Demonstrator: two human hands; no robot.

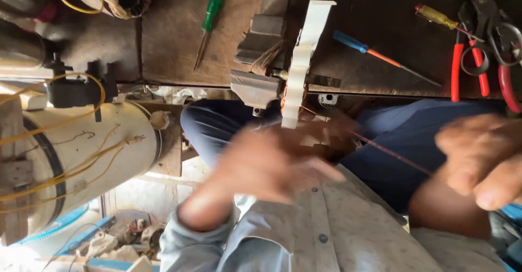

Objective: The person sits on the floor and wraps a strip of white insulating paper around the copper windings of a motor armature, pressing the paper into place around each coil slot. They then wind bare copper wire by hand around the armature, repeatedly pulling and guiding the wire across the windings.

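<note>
My left hand (272,163) is a moving blur just below a white plastic winding former (302,60) on a small metal winder (255,84) at the bench edge. Its fingers point right, and the blur hides whether it holds anything. A thin copper wire (391,153) runs from beside the former down to the right, toward my right hand (481,160). That hand is curled shut at the right edge, with the wire ending under it. Coiled copper strands (266,60) sit by the winder.
On the dark wooden bench lie a green screwdriver (209,24), a blue-and-orange screwdriver (380,54), a yellow screwdriver (435,16), red-handled pliers (467,65) and scissors (503,38). A white motor housing (92,152) with yellow wires stands at left. My blue trousers and grey shirt fill the lower frame.
</note>
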